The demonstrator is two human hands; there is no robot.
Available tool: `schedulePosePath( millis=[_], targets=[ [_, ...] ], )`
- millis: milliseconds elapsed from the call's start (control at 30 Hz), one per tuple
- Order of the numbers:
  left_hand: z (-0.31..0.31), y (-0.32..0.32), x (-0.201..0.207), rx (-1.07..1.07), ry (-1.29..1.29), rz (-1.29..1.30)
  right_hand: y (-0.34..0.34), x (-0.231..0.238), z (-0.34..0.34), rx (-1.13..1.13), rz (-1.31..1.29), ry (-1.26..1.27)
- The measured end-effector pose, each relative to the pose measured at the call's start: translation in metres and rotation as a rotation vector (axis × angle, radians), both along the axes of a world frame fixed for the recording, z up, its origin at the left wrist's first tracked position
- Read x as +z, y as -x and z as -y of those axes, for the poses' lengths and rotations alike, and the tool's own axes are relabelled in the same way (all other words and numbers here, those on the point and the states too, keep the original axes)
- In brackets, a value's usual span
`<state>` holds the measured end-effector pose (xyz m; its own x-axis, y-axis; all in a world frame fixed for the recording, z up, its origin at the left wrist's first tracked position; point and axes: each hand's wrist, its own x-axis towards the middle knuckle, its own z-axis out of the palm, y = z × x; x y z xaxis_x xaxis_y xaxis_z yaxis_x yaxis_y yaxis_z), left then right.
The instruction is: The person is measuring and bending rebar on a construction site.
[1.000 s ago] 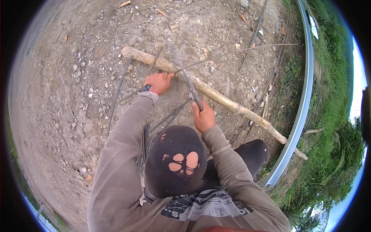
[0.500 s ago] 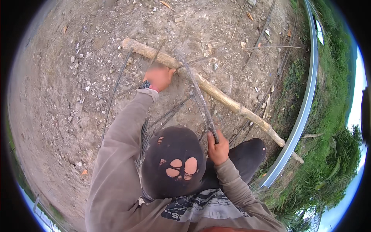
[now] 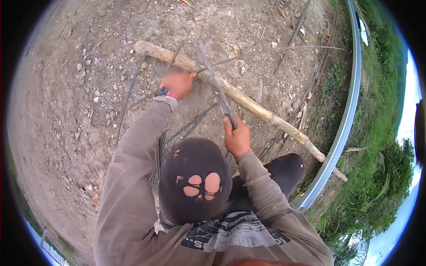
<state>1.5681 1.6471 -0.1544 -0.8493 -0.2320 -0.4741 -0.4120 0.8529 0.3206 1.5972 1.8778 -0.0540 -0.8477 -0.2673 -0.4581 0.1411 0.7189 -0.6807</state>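
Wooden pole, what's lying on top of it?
Thin metal rods cross it, one held by the left hand; a hacksaw in the right hand also crosses over. The part of the pole directly beneath them is covered.

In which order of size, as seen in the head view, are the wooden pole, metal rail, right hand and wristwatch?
1. Wooden pole and metal rail: look alike, order unsure
2. Right hand
3. Wristwatch

Bright diffuse daylt, white sky (image 3: pixel 408 117) at R rim, fisheye bend, L hand (image 3: pixel 177 83) part-blurry
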Motion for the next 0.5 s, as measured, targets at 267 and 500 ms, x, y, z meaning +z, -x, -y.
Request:
schedulePosePath(
  millis=[267, 500],
  targets=[
    [0.006, -0.014, -0.016, 0.033, 0.044, -0.086, -0.034, 0.021, -0.029, -0.014, 0.007, 0.055],
    [-0.015, 0.007, -0.018, -0.029, 0.013, -0.099, 0.064, -0.059, 0.059, -0.042, -0.080, 0.004]
  ],
)
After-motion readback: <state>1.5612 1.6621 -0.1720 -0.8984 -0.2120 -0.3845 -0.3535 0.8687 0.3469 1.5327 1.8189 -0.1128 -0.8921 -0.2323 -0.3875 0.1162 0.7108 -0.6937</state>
